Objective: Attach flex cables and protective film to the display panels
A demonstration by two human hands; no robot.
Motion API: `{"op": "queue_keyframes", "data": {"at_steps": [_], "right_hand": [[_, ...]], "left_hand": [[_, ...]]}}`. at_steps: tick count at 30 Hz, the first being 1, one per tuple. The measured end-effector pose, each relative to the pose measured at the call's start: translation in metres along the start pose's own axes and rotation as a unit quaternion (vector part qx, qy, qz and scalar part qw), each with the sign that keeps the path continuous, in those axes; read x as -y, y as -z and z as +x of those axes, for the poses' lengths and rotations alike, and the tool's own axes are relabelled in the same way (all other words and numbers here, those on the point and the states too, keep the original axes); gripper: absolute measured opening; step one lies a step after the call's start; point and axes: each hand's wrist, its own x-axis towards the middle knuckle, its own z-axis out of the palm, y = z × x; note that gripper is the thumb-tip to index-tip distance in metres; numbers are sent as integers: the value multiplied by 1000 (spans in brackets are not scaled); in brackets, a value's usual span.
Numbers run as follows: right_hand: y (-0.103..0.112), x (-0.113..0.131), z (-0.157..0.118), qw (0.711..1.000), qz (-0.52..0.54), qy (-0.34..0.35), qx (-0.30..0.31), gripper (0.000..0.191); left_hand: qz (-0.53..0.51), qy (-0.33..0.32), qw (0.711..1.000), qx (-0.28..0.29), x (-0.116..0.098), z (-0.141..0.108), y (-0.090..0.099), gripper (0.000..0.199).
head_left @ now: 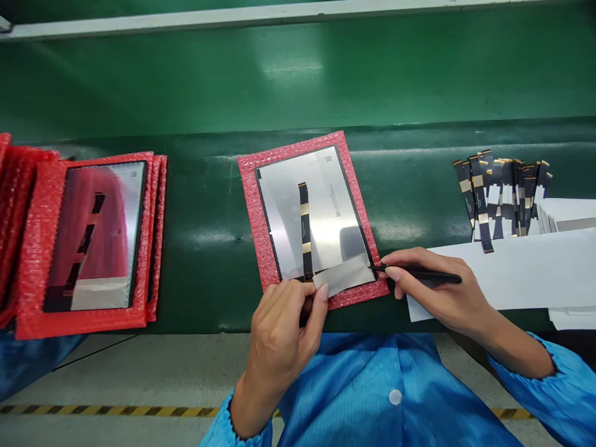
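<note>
In front of me an LCD panel (326,205) lies back side up on a red bubble-wrap sheet (255,233). A black flex cable (305,230) with gold bands runs along it. My left hand (288,335) pinches the left end of a grey adhesive strip (344,275) at the panel's lower edge. Black tweezers (426,273) are gripped in my right hand (442,292), their tips at the strip's right end. The strip spans between both hands over the panel's lower right part. The fingertips of my left hand hide the cable's lower end.
At left, another panel (105,230) rests on stacked red bubble-wrap pouches (161,236). Several loose flex cables (505,192) lie at right beside white sheets (507,267). The green table's front edge (200,329) runs just before my body.
</note>
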Motion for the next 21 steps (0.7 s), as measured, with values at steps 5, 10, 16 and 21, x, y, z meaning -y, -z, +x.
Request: {"op": "queue_keyframes", "data": {"at_steps": [5,10,16,21], "right_hand": [[0,1,0,1000,-4,-5,-3,18],[1,2,0,1000,-9,1,-1,18],[0,1,-1,1000,-11,2,-8,20],[1,2,-1,1000,-8,8,-7,20]], "left_hand": [[-24,4,1000,-7,-4,-1,1,16],[-45,2,999,-17,-7,-3,2,13],[-66,-7,998,-24,-7,-5,1,13],[-54,2,998,-24,-5,-5,0,12]]}}
